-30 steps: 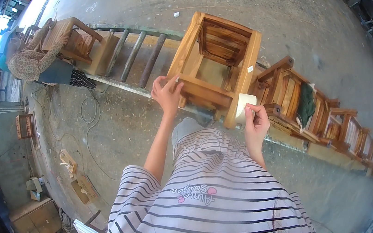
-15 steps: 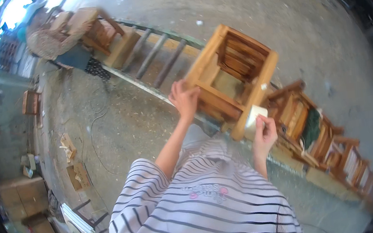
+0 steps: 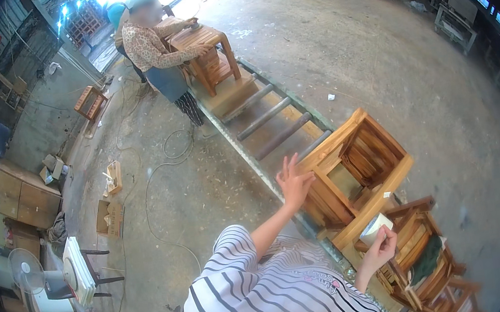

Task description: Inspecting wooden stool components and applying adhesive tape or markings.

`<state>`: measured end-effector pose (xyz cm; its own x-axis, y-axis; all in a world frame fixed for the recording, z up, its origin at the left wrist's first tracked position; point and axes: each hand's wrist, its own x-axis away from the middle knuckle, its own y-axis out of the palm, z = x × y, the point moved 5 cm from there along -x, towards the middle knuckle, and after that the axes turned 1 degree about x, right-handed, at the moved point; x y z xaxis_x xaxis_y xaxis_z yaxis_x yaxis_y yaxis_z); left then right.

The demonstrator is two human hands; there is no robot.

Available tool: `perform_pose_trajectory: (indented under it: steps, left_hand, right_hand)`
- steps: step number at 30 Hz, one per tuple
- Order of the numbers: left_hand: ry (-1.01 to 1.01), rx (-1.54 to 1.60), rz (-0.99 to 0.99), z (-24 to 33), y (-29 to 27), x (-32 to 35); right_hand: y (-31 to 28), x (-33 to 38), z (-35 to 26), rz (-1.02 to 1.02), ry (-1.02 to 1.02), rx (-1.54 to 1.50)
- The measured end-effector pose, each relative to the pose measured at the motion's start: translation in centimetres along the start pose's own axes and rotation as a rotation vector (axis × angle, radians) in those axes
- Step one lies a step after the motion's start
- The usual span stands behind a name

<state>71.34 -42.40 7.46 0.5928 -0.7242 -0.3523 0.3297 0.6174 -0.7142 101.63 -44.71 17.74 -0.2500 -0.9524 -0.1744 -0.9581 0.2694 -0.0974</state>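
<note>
**Left hand (image 3: 295, 185) open, right hand (image 3: 384, 244) pinching pale pad (image 3: 371, 229) at wooden stool frame (image 3: 330, 199)**

Clock = view centre unless noted. Stool frame at 3 to 4 o'clock, hollow side up, on the roller conveyor (image 3: 268, 118). Slats visible inside; small white patch (image 3: 387, 194) on its right-hand rail.

Left hand: fingers spread, nothing gripped, thumb and index at the frame's near left corner. Can't tell if they touch.

Right hand: thumb and fingertips closed on the pad, which sits at the hand's 11 o'clock, over the near end of that rail. Can't tell if pad contacts wood.

Stacked wooden furniture (image 3: 408, 236) just beyond, 4 o'clock, dark green cloth (image 3: 426, 264) on it. Conveyor runs up toward 11 o'clock: co-worker (image 3: 152, 46) there, both hands at a slatted wooden stool (image 3: 201, 36). Fan (image 3: 27, 269) and cardboard box (image 3: 114, 219) at 8 o'clock, box on the concrete floor (image 3: 168, 228).
</note>
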Motion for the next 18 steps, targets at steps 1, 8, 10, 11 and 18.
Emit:
perform_pose_trajectory:
  steps: [1, 8, 10, 11, 18]
  left_hand:
    - [0.039, -0.017, 0.028, 0.2, -0.1, 0.0]
    - [0.031, -0.009, 0.014, 0.5, 0.0, 0.1]
    - [-0.031, -0.020, 0.014, 0.1, 0.1, -0.1]
    - [-0.040, -0.024, -0.007, -0.1, 0.3, -0.2]
    - [0.070, -0.070, -0.030, 0.4, 0.3, -0.4]
  right_hand:
    - [0.0, -0.1, -0.1, -0.006, -0.010, -0.005]
    - [-0.6, -0.1, -0.2, 0.049, 0.008, 0.027]
    - [-0.9, 0.1, 0.2, 0.057, 0.025, -0.008]
    - [-1.1, 0.1, 0.2, 0.070, -0.009, 0.027]
    - [-3.1, 0.9, 1.7, 0.141, 0.066, 0.000]
